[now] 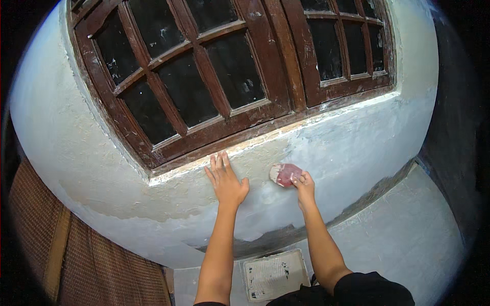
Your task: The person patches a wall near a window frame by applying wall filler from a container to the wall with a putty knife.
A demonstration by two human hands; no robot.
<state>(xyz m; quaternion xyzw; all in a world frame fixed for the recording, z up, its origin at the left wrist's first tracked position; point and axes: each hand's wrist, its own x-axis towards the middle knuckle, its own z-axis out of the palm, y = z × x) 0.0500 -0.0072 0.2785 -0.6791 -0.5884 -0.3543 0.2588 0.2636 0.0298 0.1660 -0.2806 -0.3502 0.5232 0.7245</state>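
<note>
My left hand (224,182) lies with fingers spread on the pale plastered wall (168,199), just below the ledge (273,133) under the brown wooden window (275,71). To its right, my right hand (303,187) grips a flat dark-red piece (288,174), perhaps sandpaper or a scraper, with a whitish coated left end; it is at the wall, though contact is unclear. The wall is patchy, rough cream at left and smoother bluish white at right.
A paint-spattered tray (275,273) lies on the grey floor (398,234) below me. A woven brown panel with a wooden post (60,245) stands at lower left. A dark surface (451,127) borders the wall at the right.
</note>
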